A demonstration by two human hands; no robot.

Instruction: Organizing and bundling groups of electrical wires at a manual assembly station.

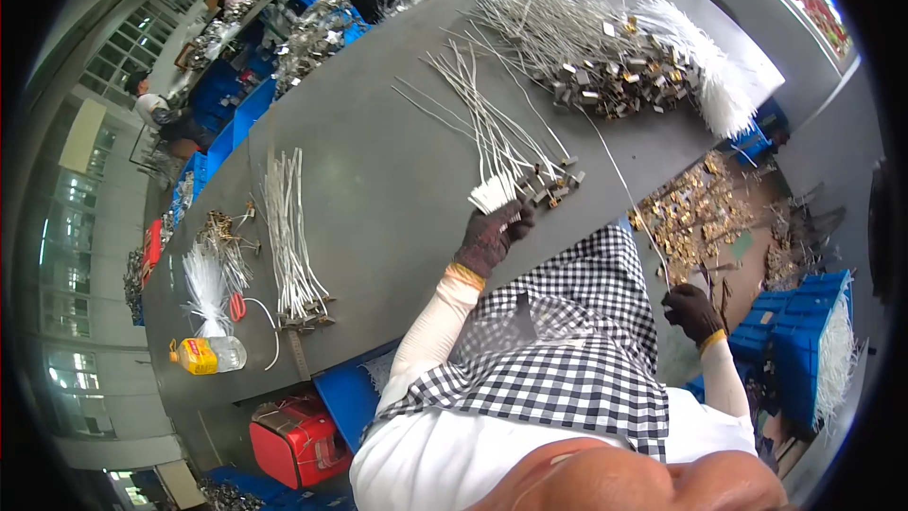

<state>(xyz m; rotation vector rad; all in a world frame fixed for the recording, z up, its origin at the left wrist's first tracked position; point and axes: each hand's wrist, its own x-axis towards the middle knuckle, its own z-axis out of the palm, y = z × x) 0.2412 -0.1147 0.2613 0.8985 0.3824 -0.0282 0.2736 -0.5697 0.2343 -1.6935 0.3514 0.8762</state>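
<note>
In the head view, a long grey worktop (378, 161) runs away from the person, whose checked apron (567, 341) fills the lower middle. The left hand (492, 237), in a dark glove with a yellow cuff, rests at the near edge of the worktop with its fingers (515, 220) closed on a small stack of white tags (492, 194). Just beyond the tags lies a fanned bunch of white cable ties (487, 123), their metal ends (553, 185) gathered close to the hand. The right hand (692, 310), gloved the same way, hangs off the worktop to the person's right, above the floor; its fingers are pinched on the lower end of a single thin white tie (624, 185) that rises back up to the worktop. Farther along sits a large heap of ties with metal locks (605, 66), and beside it a feathery bundle of white strips (709, 76). To the left lie another bunch of ties (288, 237), red-handled scissors (236, 306), a clear bottle with a yellow label (208, 355) and a tuft of white strips (203, 284). A red box (293, 440) stands below the worktop edge. Brass-coloured parts (695, 218) are scattered on the floor to the right, near blue crates (804, 331). Other people work at the far left.
</note>
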